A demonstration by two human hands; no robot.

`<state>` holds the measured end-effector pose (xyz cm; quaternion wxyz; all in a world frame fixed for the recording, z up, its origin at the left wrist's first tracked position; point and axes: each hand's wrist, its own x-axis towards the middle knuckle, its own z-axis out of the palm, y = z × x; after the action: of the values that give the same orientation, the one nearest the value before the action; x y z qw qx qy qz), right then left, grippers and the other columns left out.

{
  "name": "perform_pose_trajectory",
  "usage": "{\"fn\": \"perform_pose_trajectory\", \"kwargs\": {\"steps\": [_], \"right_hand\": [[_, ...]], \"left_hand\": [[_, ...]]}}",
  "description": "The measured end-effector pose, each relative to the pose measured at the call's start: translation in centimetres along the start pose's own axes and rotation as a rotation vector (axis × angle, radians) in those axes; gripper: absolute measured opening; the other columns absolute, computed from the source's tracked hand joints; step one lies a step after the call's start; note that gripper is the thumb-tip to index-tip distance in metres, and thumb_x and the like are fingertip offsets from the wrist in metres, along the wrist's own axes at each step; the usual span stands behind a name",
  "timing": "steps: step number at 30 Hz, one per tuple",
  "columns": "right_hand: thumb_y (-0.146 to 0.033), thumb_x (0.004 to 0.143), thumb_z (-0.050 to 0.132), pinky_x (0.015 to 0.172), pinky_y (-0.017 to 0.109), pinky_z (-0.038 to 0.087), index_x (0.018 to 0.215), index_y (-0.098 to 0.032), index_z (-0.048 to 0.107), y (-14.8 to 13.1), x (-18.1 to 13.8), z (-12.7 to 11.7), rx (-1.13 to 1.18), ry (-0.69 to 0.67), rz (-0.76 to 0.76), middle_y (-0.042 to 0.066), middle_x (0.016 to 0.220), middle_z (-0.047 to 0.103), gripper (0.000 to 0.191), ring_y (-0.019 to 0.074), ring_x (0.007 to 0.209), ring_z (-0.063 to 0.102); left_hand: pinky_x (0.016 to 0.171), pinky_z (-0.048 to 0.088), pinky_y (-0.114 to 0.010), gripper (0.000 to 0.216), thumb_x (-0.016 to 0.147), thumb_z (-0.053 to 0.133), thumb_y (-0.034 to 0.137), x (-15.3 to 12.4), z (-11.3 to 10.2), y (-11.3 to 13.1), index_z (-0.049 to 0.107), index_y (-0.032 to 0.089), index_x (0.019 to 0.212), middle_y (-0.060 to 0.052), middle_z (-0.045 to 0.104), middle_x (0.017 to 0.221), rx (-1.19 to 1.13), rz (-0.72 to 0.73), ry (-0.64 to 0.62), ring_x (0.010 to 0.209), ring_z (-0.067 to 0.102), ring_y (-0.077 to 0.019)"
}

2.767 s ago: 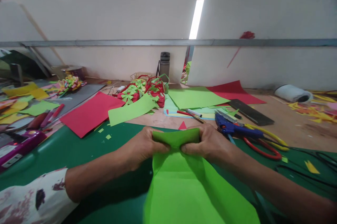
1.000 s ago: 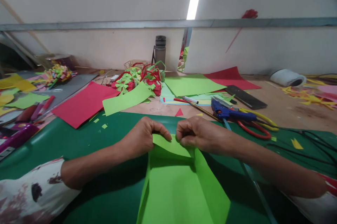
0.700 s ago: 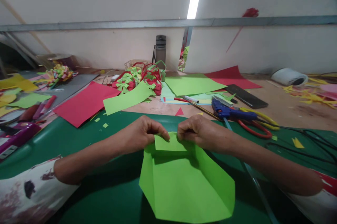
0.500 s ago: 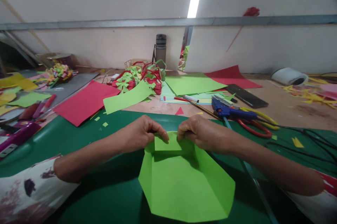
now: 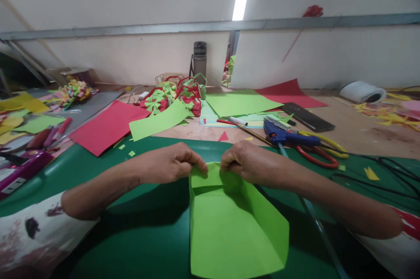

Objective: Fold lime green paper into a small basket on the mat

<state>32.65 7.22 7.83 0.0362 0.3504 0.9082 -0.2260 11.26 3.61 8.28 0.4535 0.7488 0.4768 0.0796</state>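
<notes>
A piece of bright green folded paper (image 5: 232,231) lies in front of me, its right side standing up as a wall and its far edge folded up. My left hand (image 5: 179,163) pinches the far edge near its left corner. Close beside it, my right hand (image 5: 244,163) grips the same edge toward the right corner, the fingertips partly hidden behind the paper. The left side of the paper shows only as a thin upright edge. Underneath is a dark green mat (image 5: 138,235).
Right of my hands lie a blue glue gun (image 5: 292,137), scissors (image 5: 320,158) and a phone (image 5: 308,117). Beyond are red paper (image 5: 110,126), green strips and small decorated baskets (image 5: 157,102). A bottle (image 5: 199,60) stands by the wall. A purple tape dispenser (image 5: 22,172) sits left.
The paper's left side, spread outward before, has swung inward and now stands nearly edge-on. My left hand has shifted slightly left; my right hand has stayed nearly in place.
</notes>
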Motion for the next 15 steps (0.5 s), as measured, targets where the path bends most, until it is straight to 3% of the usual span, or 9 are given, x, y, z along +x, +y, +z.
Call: {"fn": "perform_pose_trajectory", "kwargs": {"steps": [4,8,15], "right_hand": [[0.002,0.066,0.047,0.062,0.022,0.042,0.088,-0.015,0.076,0.1,0.1,0.1,0.014,0.012,-0.02,0.006,0.079,0.073,0.039,0.0162,0.067,0.06],[0.002,0.066,0.047,0.06,0.022,0.041,0.085,-0.015,0.076,0.2,0.1,0.2,0.013,0.029,-0.032,0.006,0.076,0.073,0.038,0.016,0.066,0.06],[0.002,0.066,0.048,0.057,0.02,0.04,0.082,-0.016,0.076,0.6,0.4,0.5,0.022,0.034,-0.028,0.004,0.074,0.072,0.037,0.0147,0.063,0.059]], "left_hand": [[0.052,0.032,-0.019,0.024,0.074,0.055,0.026,1.2,0.6,-0.7,0.07,0.012,0.086,0.001,0.058,0.065,-0.134,0.007,0.06,0.055,0.043,-0.0105],[0.05,0.033,-0.019,0.035,0.072,0.059,0.023,2.8,1.0,-1.4,0.064,0.01,0.104,0.002,0.058,0.063,-0.135,-0.022,0.122,0.054,0.044,-0.0106],[0.057,0.04,-0.02,0.023,0.075,0.058,0.02,3.9,0.6,-1.3,0.074,0.014,0.09,0.0,0.067,0.068,-0.106,-0.042,-0.023,0.058,0.054,-0.0122]]}}
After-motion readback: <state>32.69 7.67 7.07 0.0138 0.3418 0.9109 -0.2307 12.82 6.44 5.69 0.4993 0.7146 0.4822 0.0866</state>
